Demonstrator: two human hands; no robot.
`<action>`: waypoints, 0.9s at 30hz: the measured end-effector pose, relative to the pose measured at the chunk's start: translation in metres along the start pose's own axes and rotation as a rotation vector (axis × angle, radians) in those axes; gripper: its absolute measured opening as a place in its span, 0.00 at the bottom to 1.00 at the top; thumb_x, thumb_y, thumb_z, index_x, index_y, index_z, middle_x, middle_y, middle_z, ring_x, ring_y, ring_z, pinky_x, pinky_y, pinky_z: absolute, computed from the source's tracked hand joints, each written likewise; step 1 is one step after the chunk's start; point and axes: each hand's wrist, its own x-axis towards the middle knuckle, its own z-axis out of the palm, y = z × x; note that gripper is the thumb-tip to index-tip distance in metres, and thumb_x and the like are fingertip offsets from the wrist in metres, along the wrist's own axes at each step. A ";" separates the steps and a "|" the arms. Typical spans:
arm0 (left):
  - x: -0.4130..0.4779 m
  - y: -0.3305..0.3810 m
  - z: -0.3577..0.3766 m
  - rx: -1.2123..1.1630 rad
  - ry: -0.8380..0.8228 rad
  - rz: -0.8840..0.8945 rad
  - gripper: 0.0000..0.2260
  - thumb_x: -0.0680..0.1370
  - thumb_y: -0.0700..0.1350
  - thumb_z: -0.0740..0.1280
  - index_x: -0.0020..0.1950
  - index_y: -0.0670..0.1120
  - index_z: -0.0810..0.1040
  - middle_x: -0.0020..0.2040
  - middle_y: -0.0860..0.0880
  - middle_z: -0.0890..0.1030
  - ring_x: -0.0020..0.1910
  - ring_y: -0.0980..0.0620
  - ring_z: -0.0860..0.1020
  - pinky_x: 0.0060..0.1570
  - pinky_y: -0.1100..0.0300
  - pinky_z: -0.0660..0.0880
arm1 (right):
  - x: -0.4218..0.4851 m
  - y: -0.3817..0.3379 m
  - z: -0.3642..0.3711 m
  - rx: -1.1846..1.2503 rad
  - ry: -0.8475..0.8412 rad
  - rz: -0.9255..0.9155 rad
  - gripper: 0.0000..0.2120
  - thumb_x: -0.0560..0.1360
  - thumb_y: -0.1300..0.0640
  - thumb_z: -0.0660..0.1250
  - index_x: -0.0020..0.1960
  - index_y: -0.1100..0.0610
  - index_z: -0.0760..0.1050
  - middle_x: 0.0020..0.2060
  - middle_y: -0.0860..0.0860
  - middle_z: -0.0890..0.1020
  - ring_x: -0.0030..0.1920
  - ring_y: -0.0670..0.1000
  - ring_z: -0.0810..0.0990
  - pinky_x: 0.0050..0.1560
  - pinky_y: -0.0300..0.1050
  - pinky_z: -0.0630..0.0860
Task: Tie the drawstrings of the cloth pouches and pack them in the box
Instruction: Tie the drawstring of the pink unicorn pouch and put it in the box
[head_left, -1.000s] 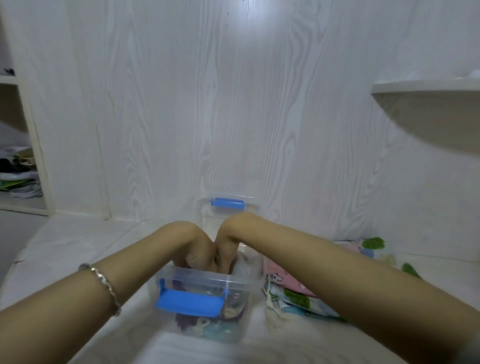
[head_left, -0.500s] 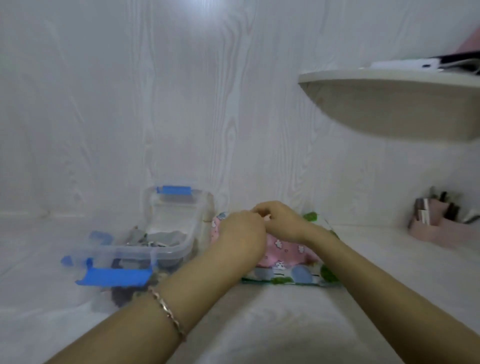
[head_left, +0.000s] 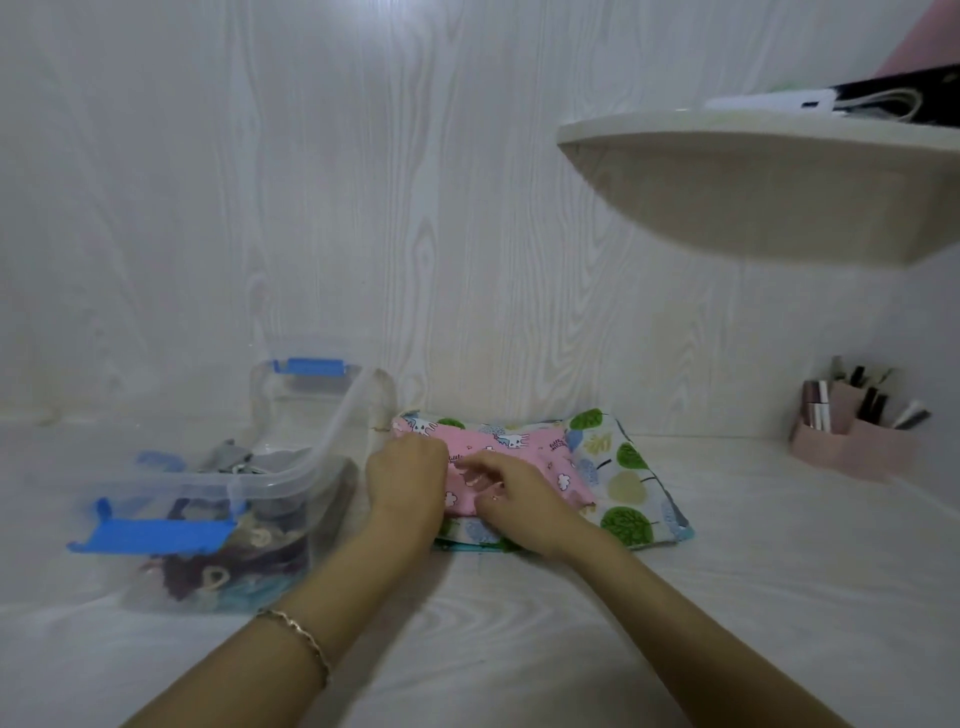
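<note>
**Both hands out of the box, onto the pink pouch**

Big switch from 1 s ago: back then both hands were deep in the box, dead centre. Now the view has swung right, the box sits at left and the hands are on the pouch stack.

Worktop (head_left: 519, 649) is pale wood grain, w/ a matching wall (head_left: 363, 208) behind. Rounded shelf (head_left: 753, 171) juts out upper right, black & white items on top.

Clear box (head_left: 322, 457) stands lid-off at left, blue latch (head_left: 150, 535) on the near end and another at the far end. Packed pouches show through the wall: dark red, teal and grey cloth, cream cord loops.

Just right of the box, the stack: pink pouch (head_left: 524, 447) on top, tree-print pouch (head_left: 628, 483) under it, sticking out to the right.

Left hand (head_left: 408, 483) sits knuckles-up on the pink pouch's left end. Its fingers are curled under and the tips hidden, so can't tell if they grip. Right hand (head_left: 514, 499) is beside it, nearly touching, fingers bent and pinching a fold of pink cloth. Vs 0.5 s ago, both hands have dropped from the pouch's far edge toward its middle.

Pink organiser (head_left: 852, 447) w/ cosmetics stands far right, well apart. Thin bracelet (head_left: 306, 639) on the left wrist.
</note>
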 end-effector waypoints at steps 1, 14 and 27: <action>0.001 -0.001 -0.003 -0.123 0.068 0.021 0.11 0.78 0.37 0.62 0.59 0.46 0.75 0.56 0.46 0.78 0.55 0.48 0.78 0.48 0.58 0.75 | 0.000 -0.004 0.007 0.069 0.030 -0.050 0.25 0.72 0.64 0.66 0.67 0.50 0.73 0.55 0.45 0.78 0.53 0.45 0.79 0.55 0.43 0.77; -0.035 -0.020 -0.042 -1.510 -0.562 -0.382 0.35 0.80 0.65 0.47 0.51 0.37 0.80 0.44 0.41 0.82 0.37 0.48 0.80 0.32 0.61 0.75 | 0.001 -0.044 -0.034 0.465 0.466 -0.198 0.06 0.81 0.59 0.62 0.54 0.56 0.77 0.44 0.51 0.81 0.44 0.47 0.79 0.46 0.39 0.77; -0.026 0.004 -0.078 -2.247 -0.380 -0.467 0.08 0.80 0.41 0.63 0.56 0.39 0.77 0.38 0.45 0.77 0.30 0.54 0.74 0.29 0.66 0.78 | -0.013 -0.061 -0.094 0.590 0.601 -0.218 0.15 0.82 0.50 0.57 0.52 0.56 0.81 0.32 0.50 0.78 0.38 0.49 0.78 0.49 0.48 0.74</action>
